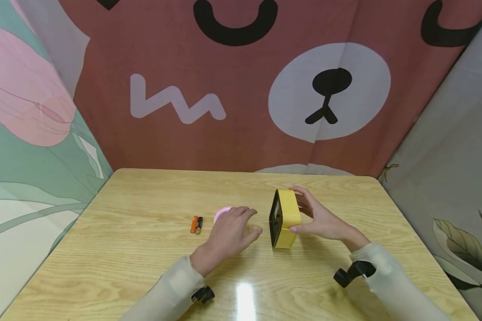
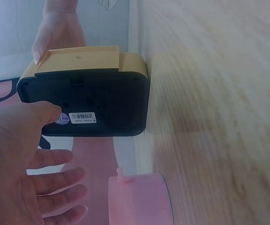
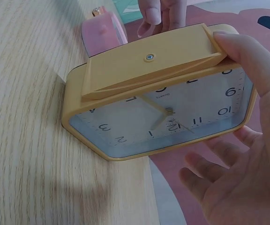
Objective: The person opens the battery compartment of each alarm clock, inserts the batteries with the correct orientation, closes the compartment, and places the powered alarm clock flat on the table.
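A yellow alarm clock [image 1: 291, 209] stands on its short side on the table. Its black back [image 2: 86, 101] faces left and carries a barcode sticker; the numbered dial [image 3: 172, 112] faces the right wrist camera. My right hand [image 1: 321, 218] grips the clock from the right, thumb on the base and fingers round the opposite side. Left of the clock, my left hand [image 1: 233, 232] hovers with fingers extended and holds nothing. In the left wrist view its thumb overlaps the clock's back. Partly behind the left hand is a pink round object [image 2: 139, 199] with a small tab.
Two small batteries, one orange [image 1: 194, 224] and one black with a copper-coloured end [image 1: 199, 225], lie side by side left of the pink object. The wooden table [image 1: 152, 191] ends at a printed bear curtain [image 1: 241, 147] behind, with patterned cloth on both sides.
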Available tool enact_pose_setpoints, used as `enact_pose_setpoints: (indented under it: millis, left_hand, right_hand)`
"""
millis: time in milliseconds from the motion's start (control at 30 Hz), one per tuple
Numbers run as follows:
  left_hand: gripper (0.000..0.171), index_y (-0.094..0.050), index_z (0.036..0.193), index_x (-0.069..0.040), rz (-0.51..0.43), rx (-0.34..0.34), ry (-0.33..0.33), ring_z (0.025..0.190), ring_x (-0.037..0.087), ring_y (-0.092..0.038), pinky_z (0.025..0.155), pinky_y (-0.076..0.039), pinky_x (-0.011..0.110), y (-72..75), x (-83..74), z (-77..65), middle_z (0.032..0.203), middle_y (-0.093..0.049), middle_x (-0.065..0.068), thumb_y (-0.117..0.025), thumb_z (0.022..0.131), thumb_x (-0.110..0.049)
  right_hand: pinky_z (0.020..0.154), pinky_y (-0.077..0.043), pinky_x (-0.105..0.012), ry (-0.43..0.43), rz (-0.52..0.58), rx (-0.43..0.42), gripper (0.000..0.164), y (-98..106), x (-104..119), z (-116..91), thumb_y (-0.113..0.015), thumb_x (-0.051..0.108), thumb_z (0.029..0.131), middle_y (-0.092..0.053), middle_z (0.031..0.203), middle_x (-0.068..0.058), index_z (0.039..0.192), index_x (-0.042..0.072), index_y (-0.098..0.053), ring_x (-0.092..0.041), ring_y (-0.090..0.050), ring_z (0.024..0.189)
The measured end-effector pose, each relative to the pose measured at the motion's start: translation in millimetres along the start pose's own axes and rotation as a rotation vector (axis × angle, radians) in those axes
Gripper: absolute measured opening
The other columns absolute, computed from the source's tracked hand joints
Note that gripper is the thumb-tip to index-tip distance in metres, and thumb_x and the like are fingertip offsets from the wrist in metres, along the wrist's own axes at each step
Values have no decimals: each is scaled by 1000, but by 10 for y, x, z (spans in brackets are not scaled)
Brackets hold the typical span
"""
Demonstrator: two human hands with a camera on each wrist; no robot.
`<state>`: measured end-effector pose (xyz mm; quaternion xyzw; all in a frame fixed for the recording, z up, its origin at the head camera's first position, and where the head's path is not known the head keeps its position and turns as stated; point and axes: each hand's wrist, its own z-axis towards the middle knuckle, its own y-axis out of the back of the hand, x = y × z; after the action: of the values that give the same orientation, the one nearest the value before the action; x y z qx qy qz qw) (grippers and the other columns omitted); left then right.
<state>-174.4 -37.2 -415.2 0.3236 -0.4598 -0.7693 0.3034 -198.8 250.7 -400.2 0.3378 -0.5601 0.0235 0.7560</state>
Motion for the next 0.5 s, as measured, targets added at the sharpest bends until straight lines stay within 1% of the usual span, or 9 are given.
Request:
enact_pose_setpoints:
  millis: [67,100,133,200,333,400,500]
  left_hand:
    - [50,-64,132,-11,-2,7,1,118,25,-66,100,-54,40,-8,2,-1,128,-70,10,-63,97,-46]
    - [50,-64,132,-11,-4,11,2,118,25,-66,100,-54,41,-12,3,-1,128,-69,10,-62,97,-46]
    - [50,-64,133,-11,-7,14,3,119,25,-66,100,-54,41,-18,4,-1,129,-69,10,-61,98,-47]
    - [51,-63,134,-12,-8,20,5,120,25,-65,101,-54,41,-28,4,-2,130,-69,9,-60,98,-48]
    - [51,-63,134,-12,-13,27,10,121,25,-65,103,-53,41,-40,-4,-9,130,-68,9,-60,98,-48]
    - [51,-63,134,-12,-17,31,13,122,26,-64,103,-53,42,-40,-14,-15,130,-68,10,-60,98,-48]
    - [51,-63,134,-12,-20,39,16,121,26,-64,102,-53,42,-41,-32,-23,130,-68,10,-61,98,-48]
  right_hand:
    - [116,-30,-65,1,-9,-1,97,2,-1,-2,-81,14,85,-45,154,-14,158,26,-18,-6,-47,138]
    - [116,-30,-65,0,-12,-3,97,2,2,-5,-81,15,85,-45,154,-14,158,27,-18,-3,-47,136]
    - [116,-30,-66,1,-16,-3,97,2,3,-6,-81,15,85,-45,154,-14,158,27,-18,-4,-47,137]
    - [115,-30,-66,5,-20,-2,97,0,9,-11,-81,15,85,-45,154,-15,158,26,-18,-13,-46,140]
    - [114,-29,-69,16,-25,4,96,-4,22,-16,-80,15,85,-43,155,-16,158,24,-18,-39,-41,143]
    - [114,-28,-69,17,-29,7,96,-4,31,-17,-80,15,85,-41,156,-17,158,24,-18,-44,-39,144]
    - [114,-27,-71,11,-43,8,99,-1,50,-20,-80,16,86,-37,159,-19,160,24,-15,-47,-35,146]
